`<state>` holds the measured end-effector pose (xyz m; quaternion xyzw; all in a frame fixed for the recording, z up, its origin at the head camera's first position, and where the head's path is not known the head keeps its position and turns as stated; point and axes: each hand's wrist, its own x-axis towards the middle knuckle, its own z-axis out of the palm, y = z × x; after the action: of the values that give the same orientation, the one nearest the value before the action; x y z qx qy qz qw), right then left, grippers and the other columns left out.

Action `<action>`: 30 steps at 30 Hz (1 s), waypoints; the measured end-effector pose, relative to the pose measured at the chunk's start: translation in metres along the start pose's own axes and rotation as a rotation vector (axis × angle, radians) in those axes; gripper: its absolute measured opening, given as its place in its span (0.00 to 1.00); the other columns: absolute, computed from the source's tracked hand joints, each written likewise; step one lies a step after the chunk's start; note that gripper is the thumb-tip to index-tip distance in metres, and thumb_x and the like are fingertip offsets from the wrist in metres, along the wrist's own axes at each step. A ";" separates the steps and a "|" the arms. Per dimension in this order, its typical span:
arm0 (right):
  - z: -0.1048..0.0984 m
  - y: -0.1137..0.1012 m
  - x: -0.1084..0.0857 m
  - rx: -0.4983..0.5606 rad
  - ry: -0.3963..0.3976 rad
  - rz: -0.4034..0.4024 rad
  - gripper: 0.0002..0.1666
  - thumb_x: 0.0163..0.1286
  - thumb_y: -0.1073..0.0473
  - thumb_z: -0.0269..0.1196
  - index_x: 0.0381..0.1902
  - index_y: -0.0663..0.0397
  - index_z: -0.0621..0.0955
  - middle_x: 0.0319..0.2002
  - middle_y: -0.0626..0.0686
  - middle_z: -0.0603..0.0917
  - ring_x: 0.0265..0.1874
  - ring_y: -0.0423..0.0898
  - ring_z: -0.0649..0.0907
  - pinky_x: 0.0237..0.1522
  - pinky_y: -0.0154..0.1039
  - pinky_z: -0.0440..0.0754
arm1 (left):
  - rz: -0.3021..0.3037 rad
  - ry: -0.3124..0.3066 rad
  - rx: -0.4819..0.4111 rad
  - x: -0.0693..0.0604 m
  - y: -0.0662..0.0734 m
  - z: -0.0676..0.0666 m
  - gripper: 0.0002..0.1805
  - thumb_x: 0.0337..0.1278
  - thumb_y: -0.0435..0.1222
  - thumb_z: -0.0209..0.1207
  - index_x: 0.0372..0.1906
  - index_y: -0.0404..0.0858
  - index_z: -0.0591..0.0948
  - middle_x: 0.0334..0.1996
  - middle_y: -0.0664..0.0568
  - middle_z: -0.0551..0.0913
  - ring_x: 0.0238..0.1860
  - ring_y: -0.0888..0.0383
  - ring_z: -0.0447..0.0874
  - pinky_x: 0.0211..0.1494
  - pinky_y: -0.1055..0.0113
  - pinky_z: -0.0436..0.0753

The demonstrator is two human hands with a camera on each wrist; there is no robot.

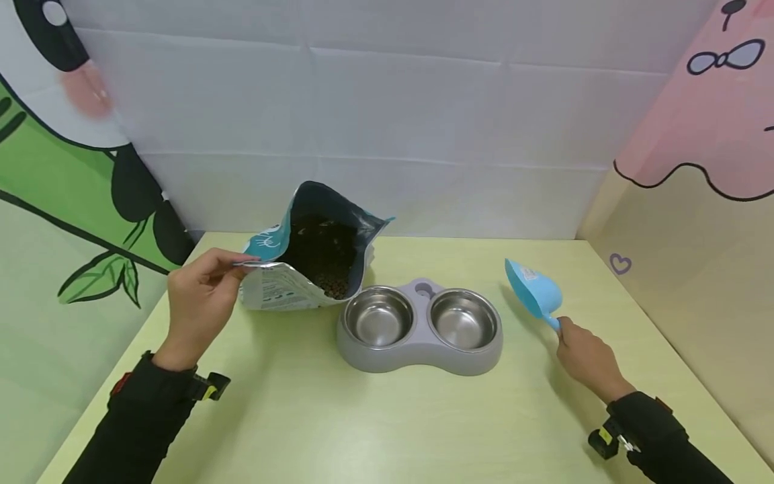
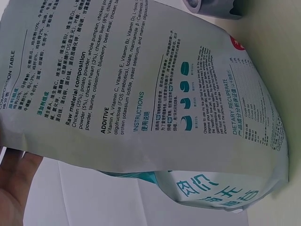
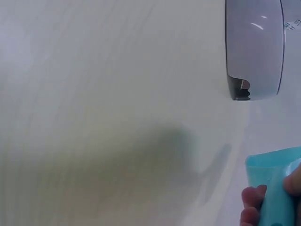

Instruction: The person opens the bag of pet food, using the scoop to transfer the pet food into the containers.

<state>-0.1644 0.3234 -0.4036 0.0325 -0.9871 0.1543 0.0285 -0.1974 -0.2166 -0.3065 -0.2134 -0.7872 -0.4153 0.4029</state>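
Note:
In the head view a foil bag [image 1: 284,286] with dark pellets inside leans with its wide mouth up, left of a grey double feeder [image 1: 420,349]. My left hand [image 1: 202,302] pinches the near left edge of its mouth. The bag's printed side [image 2: 141,94] fills much of the left wrist view, with fingers of the left hand [image 2: 16,183] at its edge. My right hand [image 1: 589,356] grips the handle of a blue scoop [image 1: 535,289], held above the table right of the feeder. In the right wrist view the scoop [image 3: 277,202] is partly out of frame.
The feeder holds two steel bowls, a left one [image 1: 379,317] and a right one [image 1: 463,320], with no food visible in either. Behind the pale yellow table [image 1: 363,430] hangs a white sheet [image 1: 399,121]; printed walls stand at both sides.

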 end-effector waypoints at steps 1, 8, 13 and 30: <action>-0.002 -0.001 0.000 0.006 0.002 -0.005 0.08 0.73 0.65 0.44 0.43 0.65 0.69 0.23 0.52 0.69 0.18 0.46 0.68 0.16 0.40 0.62 | 0.001 0.001 0.003 0.000 0.000 0.000 0.09 0.45 0.13 0.60 0.33 0.24 0.82 0.28 0.36 0.84 0.25 0.77 0.73 0.29 0.84 0.67; -0.019 -0.008 0.002 0.041 -0.002 -0.019 0.12 0.70 0.66 0.45 0.47 0.68 0.70 0.29 0.55 0.76 0.20 0.46 0.71 0.17 0.40 0.66 | -0.007 -0.005 -0.003 0.000 0.002 -0.001 0.10 0.45 0.12 0.59 0.33 0.23 0.82 0.28 0.34 0.83 0.24 0.75 0.71 0.26 0.81 0.65; -0.024 -0.011 0.005 0.058 0.040 -0.019 0.14 0.72 0.64 0.44 0.49 0.67 0.70 0.25 0.52 0.72 0.19 0.46 0.69 0.17 0.40 0.64 | -0.003 -0.008 -0.001 0.000 0.001 -0.001 0.10 0.45 0.12 0.59 0.33 0.23 0.82 0.28 0.34 0.83 0.23 0.75 0.71 0.25 0.82 0.65; -0.042 -0.013 0.009 0.034 0.121 -0.088 0.18 0.76 0.55 0.49 0.51 0.66 0.73 0.19 0.49 0.69 0.16 0.45 0.68 0.17 0.40 0.61 | 0.012 -0.003 -0.022 0.001 0.001 -0.001 0.10 0.46 0.13 0.59 0.32 0.25 0.83 0.29 0.48 0.85 0.24 0.75 0.74 0.24 0.80 0.64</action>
<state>-0.1702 0.3231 -0.3593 0.0669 -0.9784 0.1712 0.0944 -0.1969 -0.2171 -0.3051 -0.2233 -0.7818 -0.4212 0.4019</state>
